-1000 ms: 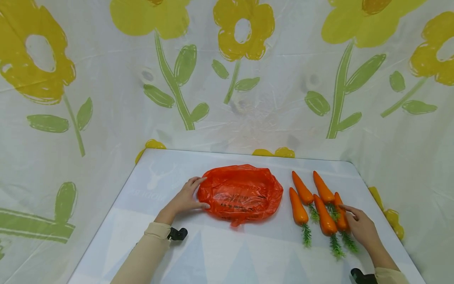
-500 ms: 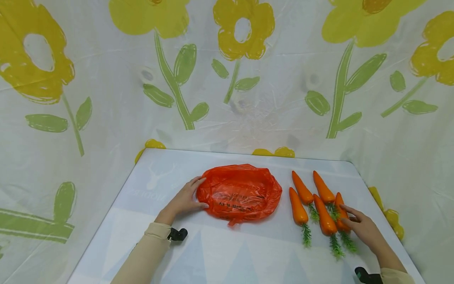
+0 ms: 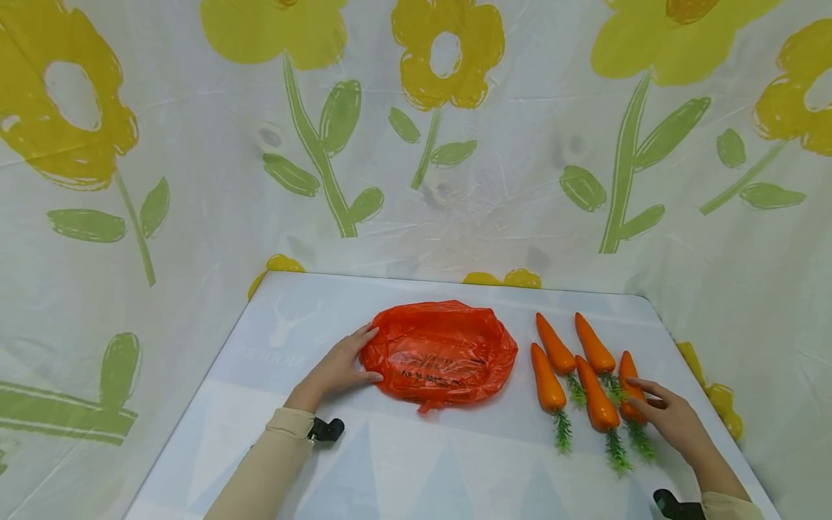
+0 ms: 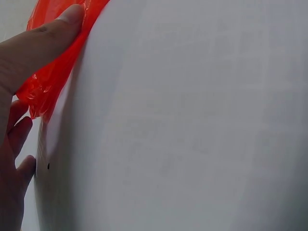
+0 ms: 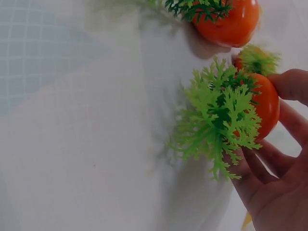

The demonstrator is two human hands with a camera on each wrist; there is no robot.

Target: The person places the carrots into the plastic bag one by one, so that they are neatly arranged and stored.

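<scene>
A red plastic bag [image 3: 448, 354] with dark print lies bunched on the table. My left hand [image 3: 334, 368] rests at its left edge with thumb and fingers spread apart; in the left wrist view the thumb [image 4: 50, 36] lies straight against the red plastic. To the right are several toy carrots with leafy green tops. My right hand [image 3: 672, 415] holds the rightmost carrot [image 3: 629, 375] near its thick end, thumb on one side and fingers on the other. The right wrist view shows its green leaves [image 5: 219, 115] close up beside the fingers.
Next to the held carrot lie another carrot [image 3: 594, 397] and one farther back [image 3: 591, 343]. Two more, a front one [image 3: 546, 379] and a back one [image 3: 552, 343], lie nearer the bag. A flower-printed curtain [image 3: 507, 180] hangs behind the white table [image 3: 416, 462].
My right hand has shifted slightly right and its thumb has come round the rightmost carrot, which has moved a little away from its neighbour. The left hand has hardly moved.
</scene>
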